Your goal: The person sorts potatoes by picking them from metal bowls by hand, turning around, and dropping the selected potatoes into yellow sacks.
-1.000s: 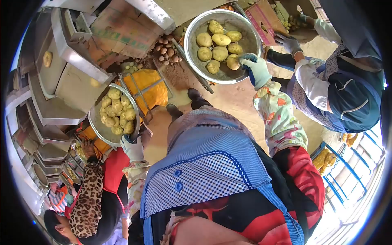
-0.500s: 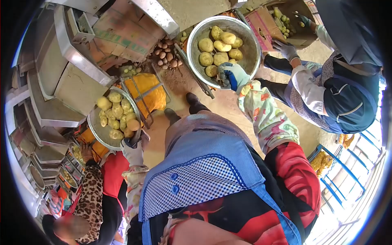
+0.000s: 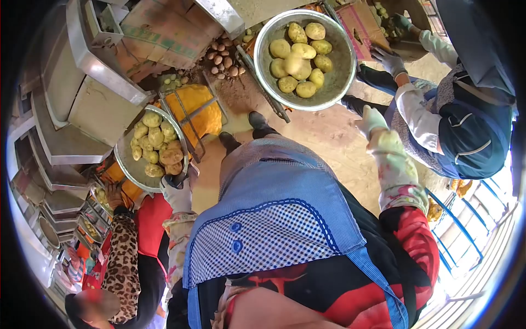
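My left hand (image 3: 178,193), in a pale glove with dark fingertips, is at the near rim of the left metal bowl (image 3: 127,164). Its fingers curl over the edge beside brownish potatoes (image 3: 171,158); whether they grip the rim or a potato is hidden. Yellowish potatoes (image 3: 155,135) are heaped in this bowl. Away from both bowls, my right hand (image 3: 372,122) hangs over the floor, its gloved fingers blurred. Peeled-looking potatoes (image 3: 287,84) lie in the larger metal bowl (image 3: 341,77) ahead, one of them smeared by motion.
At the right a co-worker (image 3: 422,118) reaches into a cardboard box (image 3: 361,30). Another person in leopard-print sleeves (image 3: 120,274) is at the lower left. Metal machines (image 3: 82,104) line the left side. Small brown potatoes (image 3: 222,57) lie on the ground near an orange sack (image 3: 194,112).
My right hand has left the larger bowl and moved right and toward me. The potatoes in that bowl lie differently, one blurred. My left hand has stayed at the left bowl's rim.
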{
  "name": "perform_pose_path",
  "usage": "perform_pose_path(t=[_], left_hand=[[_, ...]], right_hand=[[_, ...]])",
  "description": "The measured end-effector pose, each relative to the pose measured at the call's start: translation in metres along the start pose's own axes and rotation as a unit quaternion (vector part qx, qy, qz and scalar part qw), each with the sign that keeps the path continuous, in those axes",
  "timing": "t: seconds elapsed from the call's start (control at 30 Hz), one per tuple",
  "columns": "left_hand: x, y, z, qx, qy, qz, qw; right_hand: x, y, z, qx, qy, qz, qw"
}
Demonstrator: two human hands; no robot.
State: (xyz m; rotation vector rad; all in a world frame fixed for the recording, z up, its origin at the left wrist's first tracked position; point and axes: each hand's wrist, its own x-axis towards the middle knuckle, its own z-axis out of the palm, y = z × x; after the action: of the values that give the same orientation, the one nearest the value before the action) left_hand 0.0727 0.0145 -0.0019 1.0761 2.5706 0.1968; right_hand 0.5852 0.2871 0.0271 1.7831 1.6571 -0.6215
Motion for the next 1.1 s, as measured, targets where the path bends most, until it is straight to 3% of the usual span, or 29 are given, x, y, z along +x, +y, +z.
perform_pose_path(t=[0.07,0.17,0.2,0.27,0.47,0.57,0.87,1.1], left_hand=[[0.001,-0.005,0.004,0.003,0.005,0.006,1.0],[0.002,-0.015,0.009,0.014,0.017,0.017,1.0],[0.001,-0.012,0.009,0.014,0.03,0.025,0.999],[0.003,-0.011,0.009,0.008,0.036,0.029,0.999],[0.007,-0.008,0.007,0.004,0.0,0.002,1.0],[0.005,-0.014,0.009,0.01,0.011,0.011,1.0],[0.007,-0.011,0.009,0.033,0.003,-0.018,0.999],[0.007,-0.01,0.006,0.012,-0.011,-0.03,0.999]], right_hand=[[-0.004,-0.01,0.003,0.12,0.071,0.028,0.99],[-0.024,-0.056,-0.004,0.164,0.198,-0.094,0.962],[-0.023,-0.067,0.005,0.115,0.255,-0.163,0.946],[-0.018,-0.081,0.006,0.062,0.201,-0.258,0.943],[0.011,-0.102,0.022,-0.011,0.201,-0.209,0.957],[0.012,-0.095,0.025,-0.038,0.227,-0.237,0.944],[-0.023,-0.088,-0.014,-0.058,0.265,-0.271,0.923],[-0.073,-0.072,-0.077,-0.138,0.21,-0.291,0.923]])
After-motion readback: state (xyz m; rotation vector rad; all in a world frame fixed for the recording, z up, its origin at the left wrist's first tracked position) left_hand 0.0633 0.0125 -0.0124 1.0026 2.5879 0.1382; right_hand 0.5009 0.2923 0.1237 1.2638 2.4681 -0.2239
